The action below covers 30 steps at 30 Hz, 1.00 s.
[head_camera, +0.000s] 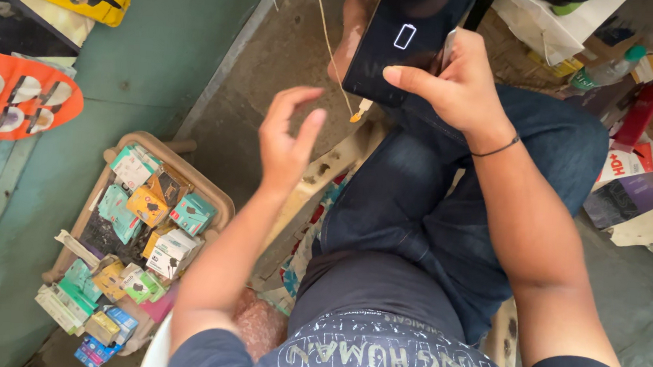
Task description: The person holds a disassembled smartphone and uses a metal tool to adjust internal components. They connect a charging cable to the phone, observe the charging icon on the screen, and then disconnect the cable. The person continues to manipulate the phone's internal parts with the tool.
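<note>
While the person sits with a knee raised, the left hand [287,139] hovers free with fingers loosely spread and curled, holding nothing, just short of the loose end of a cable [360,111] that dangles below the phone. Beyond it, the right hand [456,81] grips the dark phone [406,36] over the knee, its screen showing a battery outline. The plug looks not yet seated in the phone. A tray [222,203] of small boxes sits on the floor at left

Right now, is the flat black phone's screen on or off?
On. The flat black phone in the right hand shows a small white battery outline glowing on its dark screen.
</note>
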Motion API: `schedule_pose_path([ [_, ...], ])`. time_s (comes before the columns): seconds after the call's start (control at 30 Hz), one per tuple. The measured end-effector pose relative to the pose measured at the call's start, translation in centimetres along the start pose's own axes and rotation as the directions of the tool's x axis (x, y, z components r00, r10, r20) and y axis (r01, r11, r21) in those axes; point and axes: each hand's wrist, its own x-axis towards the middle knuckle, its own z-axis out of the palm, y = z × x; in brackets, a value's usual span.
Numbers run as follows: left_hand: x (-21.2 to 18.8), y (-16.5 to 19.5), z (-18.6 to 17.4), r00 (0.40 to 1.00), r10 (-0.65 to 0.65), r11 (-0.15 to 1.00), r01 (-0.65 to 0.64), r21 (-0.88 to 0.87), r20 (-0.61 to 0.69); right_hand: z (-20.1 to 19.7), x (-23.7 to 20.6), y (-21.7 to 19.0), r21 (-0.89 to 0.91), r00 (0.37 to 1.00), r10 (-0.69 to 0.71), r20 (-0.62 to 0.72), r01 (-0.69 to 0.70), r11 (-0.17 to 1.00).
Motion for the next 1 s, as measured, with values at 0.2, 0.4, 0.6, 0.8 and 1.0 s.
schedule_pose_path([
  [0.2, 1.6, 3.1, 4.0, 0.986, -0.124, 0.967, 0.146, -0.211, 0.112, 0.1, 0.4, 0.2, 0.038, 0.999, 0.033, -0.007, -0.032, 0.999],
  [0.4, 1.5, 3.4, 4.4, 0.993, -0.090, 0.942, 0.110, -0.316, 0.079, 0.1, 0.3, 0.2, 0.079, 1.000, 0.030, -0.005, -0.029, 0.996],
  [0.6, 1.3, 3.5, 4.7, 0.997, -0.071, 0.954, 0.080, -0.290, 0.043, 0.1, 0.3, 0.3, 0.044, 1.000, 0.026, -0.010, -0.025, 0.999],
  [0.8, 1.3, 3.0, 4.7, 0.991, -0.115, 0.938, 0.129, -0.321, 0.061, 0.1, 0.2, 0.4, 0.056, 1.000, 0.029, -0.007, -0.029, 0.998],
  [1.0, 1.2, 2.9, 5.2, 0.984, -0.163, 0.895, 0.177, -0.410, 0.068, 0.0, 0.1, 0.2, 0.031, 0.999, 0.048, -0.007, -0.048, 0.998],
])
